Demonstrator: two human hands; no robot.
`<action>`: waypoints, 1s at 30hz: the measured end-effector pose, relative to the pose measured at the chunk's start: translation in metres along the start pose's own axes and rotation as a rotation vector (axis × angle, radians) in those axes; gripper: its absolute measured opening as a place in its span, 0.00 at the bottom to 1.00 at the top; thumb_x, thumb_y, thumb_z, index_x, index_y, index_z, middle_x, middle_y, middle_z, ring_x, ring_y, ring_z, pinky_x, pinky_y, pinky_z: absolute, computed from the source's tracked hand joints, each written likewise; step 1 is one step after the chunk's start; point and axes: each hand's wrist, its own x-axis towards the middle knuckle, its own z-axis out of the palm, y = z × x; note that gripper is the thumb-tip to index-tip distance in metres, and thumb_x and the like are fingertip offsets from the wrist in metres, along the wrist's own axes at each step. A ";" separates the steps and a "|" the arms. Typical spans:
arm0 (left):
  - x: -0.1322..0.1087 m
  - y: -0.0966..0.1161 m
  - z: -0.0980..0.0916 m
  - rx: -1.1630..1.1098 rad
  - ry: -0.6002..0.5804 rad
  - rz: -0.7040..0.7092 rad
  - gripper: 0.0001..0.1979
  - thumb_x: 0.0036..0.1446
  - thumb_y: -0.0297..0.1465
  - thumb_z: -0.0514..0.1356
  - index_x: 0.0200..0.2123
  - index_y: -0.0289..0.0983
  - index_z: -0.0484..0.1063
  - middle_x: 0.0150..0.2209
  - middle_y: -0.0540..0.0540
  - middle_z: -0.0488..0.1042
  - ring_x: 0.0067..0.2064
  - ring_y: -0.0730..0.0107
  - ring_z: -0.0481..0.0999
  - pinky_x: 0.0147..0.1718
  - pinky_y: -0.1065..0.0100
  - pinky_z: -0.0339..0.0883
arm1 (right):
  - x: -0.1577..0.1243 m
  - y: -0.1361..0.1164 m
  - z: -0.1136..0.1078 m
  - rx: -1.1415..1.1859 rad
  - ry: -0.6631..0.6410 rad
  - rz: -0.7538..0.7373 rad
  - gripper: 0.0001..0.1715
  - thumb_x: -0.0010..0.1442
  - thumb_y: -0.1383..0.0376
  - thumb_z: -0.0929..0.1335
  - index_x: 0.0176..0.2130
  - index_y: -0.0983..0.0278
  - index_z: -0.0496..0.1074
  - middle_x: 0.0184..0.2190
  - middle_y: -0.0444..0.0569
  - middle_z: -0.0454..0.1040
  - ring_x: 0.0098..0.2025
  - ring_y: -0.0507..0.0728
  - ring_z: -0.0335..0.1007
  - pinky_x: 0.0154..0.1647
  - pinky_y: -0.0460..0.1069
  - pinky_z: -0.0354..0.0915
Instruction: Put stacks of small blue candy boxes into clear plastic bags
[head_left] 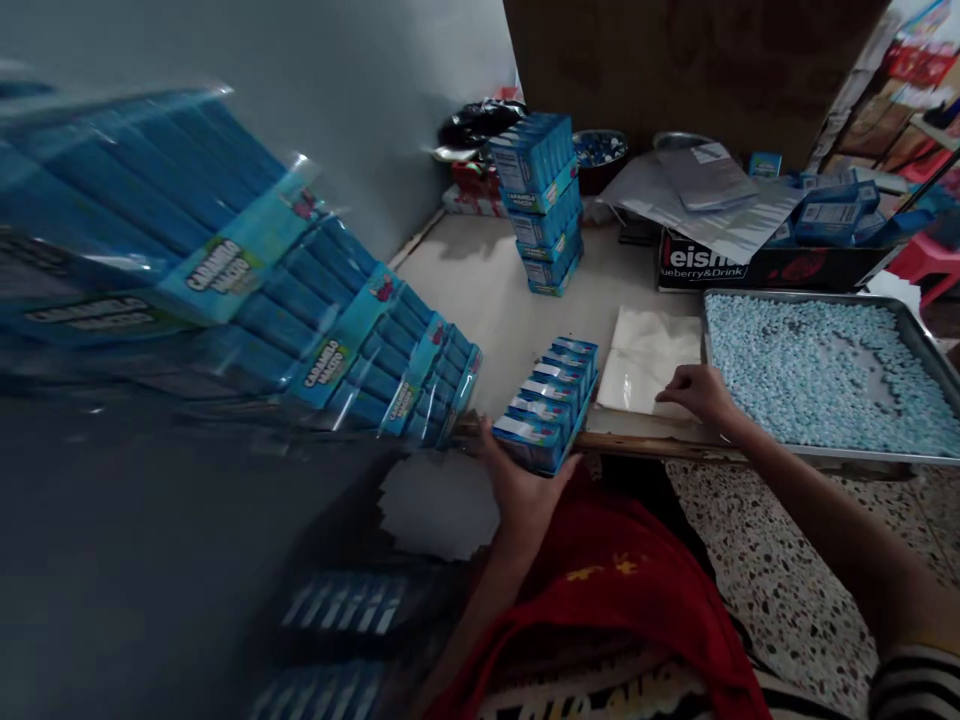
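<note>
A row of small blue candy boxes (551, 400) lies at the near edge of the white table (480, 290). My left hand (517, 490) grips the near end of that row from below, fingers wrapped round the first box. My right hand (694, 390) rests with curled fingers on the edge of a stack of clear plastic bags (645, 360) just right of the row. Whether it pinches a bag is hard to tell.
A metal tray (922, 345) of pale blue candies fills the right. A stack of blue boxes (544, 200) stands at the back. Wrapped blue packs (300, 320) pile up on the left. A cardboard box (765, 265) holds more cartons and foil sheets.
</note>
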 end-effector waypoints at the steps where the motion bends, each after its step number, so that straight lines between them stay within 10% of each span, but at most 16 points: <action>1: 0.001 0.000 -0.001 -0.067 -0.015 -0.061 0.75 0.37 0.47 0.83 0.79 0.45 0.40 0.79 0.29 0.48 0.81 0.38 0.50 0.75 0.44 0.57 | -0.002 -0.001 -0.006 0.168 0.041 -0.012 0.19 0.53 0.55 0.82 0.26 0.64 0.77 0.24 0.45 0.78 0.28 0.52 0.69 0.31 0.48 0.59; 7: 0.029 0.008 -0.023 -0.585 -0.278 -0.678 0.47 0.51 0.54 0.74 0.69 0.46 0.64 0.66 0.37 0.76 0.63 0.42 0.80 0.47 0.52 0.84 | -0.001 -0.042 -0.045 0.454 0.461 -0.146 0.23 0.59 0.51 0.77 0.25 0.62 0.71 0.20 0.39 0.67 0.24 0.49 0.58 0.28 0.48 0.57; 16: -0.005 0.002 -0.051 -0.574 -0.501 -0.763 0.49 0.44 0.52 0.77 0.70 0.61 0.67 0.62 0.45 0.81 0.68 0.34 0.75 0.65 0.45 0.75 | -0.005 -0.148 -0.073 -0.279 1.027 -0.719 0.10 0.74 0.59 0.71 0.38 0.58 0.75 0.31 0.44 0.74 0.33 0.53 0.68 0.36 0.51 0.61; 23: -0.012 -0.027 -0.075 -0.484 -0.633 -0.675 0.48 0.35 0.54 0.80 0.64 0.68 0.74 0.62 0.48 0.80 0.69 0.35 0.74 0.67 0.43 0.69 | 0.107 -0.148 0.038 -0.478 0.041 -0.863 0.25 0.79 0.66 0.56 0.40 0.58 0.78 0.32 0.48 0.74 0.33 0.56 0.64 0.34 0.53 0.56; 26: 0.018 -0.007 -0.095 -0.304 -0.736 -0.567 0.40 0.44 0.55 0.77 0.61 0.54 0.81 0.59 0.41 0.82 0.66 0.35 0.77 0.67 0.41 0.70 | 0.138 -0.141 0.086 -0.584 -0.260 -0.817 0.23 0.76 0.70 0.57 0.45 0.60 0.79 0.39 0.51 0.79 0.36 0.56 0.66 0.35 0.52 0.55; 30: 0.087 0.025 -0.086 0.046 -0.515 -0.130 0.12 0.59 0.46 0.70 0.43 0.49 0.86 0.45 0.46 0.86 0.47 0.50 0.85 0.50 0.53 0.81 | 0.152 -0.124 0.123 -0.537 -0.449 -0.695 0.13 0.73 0.68 0.65 0.47 0.63 0.80 0.43 0.52 0.81 0.37 0.55 0.69 0.36 0.50 0.54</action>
